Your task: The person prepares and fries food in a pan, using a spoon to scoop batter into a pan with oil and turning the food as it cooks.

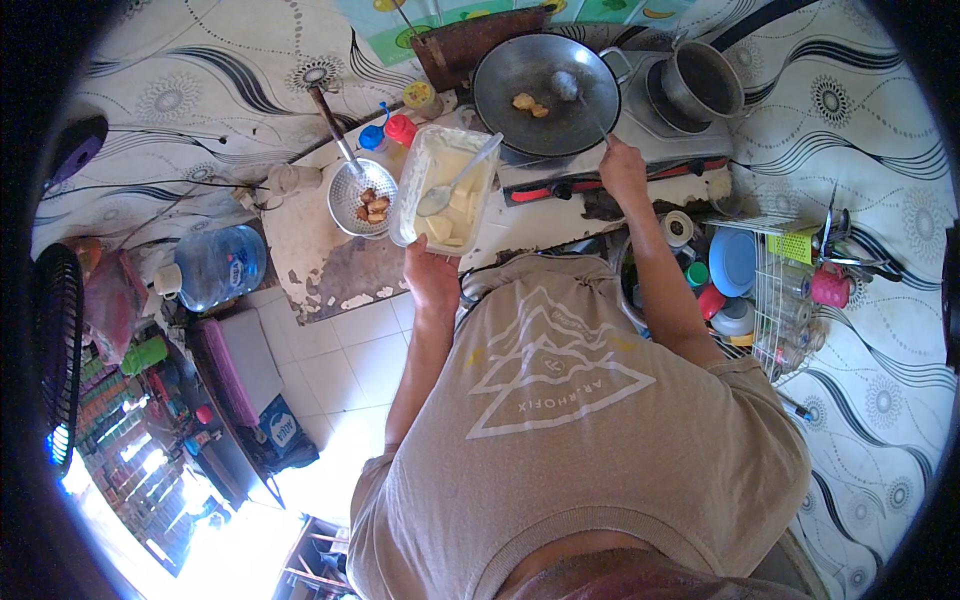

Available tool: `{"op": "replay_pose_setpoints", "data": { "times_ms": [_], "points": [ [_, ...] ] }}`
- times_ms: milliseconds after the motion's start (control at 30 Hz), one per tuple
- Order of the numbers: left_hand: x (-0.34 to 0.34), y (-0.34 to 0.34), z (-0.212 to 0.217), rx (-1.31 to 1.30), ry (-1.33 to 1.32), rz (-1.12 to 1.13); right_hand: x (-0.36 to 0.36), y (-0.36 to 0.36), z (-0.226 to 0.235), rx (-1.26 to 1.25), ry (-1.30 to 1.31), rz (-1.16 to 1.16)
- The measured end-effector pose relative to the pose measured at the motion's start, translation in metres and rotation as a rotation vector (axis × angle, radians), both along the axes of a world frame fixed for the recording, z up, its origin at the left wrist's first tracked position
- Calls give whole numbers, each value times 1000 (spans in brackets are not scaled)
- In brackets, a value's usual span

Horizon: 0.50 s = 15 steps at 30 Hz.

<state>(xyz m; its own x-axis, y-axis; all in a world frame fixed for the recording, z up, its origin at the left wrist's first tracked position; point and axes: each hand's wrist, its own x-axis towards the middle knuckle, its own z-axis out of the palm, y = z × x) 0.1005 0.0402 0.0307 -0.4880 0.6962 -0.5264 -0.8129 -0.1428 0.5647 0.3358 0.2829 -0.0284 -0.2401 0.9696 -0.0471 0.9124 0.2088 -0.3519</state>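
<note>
My left hand (432, 275) grips the near end of a clear plastic tub (402, 215), thumb over its rim. Inside lie pale yellow chunks (440, 232) in whitish batter, with a metal spoon (462, 178) resting across. My right hand (624, 170) is closed round the handle of a long metal cooking utensil (566, 86); its head dips in the wok (520, 65), and I cannot tell whether it is a ladle or a spatula. A few golden fried pieces (530, 104) sit near the wok's middle. Left of the tub, a perforated metal strainer (346, 190) holds several browned pieces (375, 205).
The wok stands on a gas stove (640, 165), beside a small saucepan (702, 82) on the right burner. Behind the tub are red (401, 129) and blue (372, 138) capped bottles. A wire dish rack (775, 290) stands right; a water jug (220, 266) lies left.
</note>
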Motion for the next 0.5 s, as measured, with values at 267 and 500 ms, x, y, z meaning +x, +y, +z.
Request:
{"op": "replay_pose_setpoints", "data": {
  "times_ms": [267,500],
  "points": [
    [-1,-1,-5,17,-12,-8,3,-2,-8,35,63,34],
    [-2,-1,-10,-1,-6,-15,-4,-5,-1,-32,15,18]
  ]
}}
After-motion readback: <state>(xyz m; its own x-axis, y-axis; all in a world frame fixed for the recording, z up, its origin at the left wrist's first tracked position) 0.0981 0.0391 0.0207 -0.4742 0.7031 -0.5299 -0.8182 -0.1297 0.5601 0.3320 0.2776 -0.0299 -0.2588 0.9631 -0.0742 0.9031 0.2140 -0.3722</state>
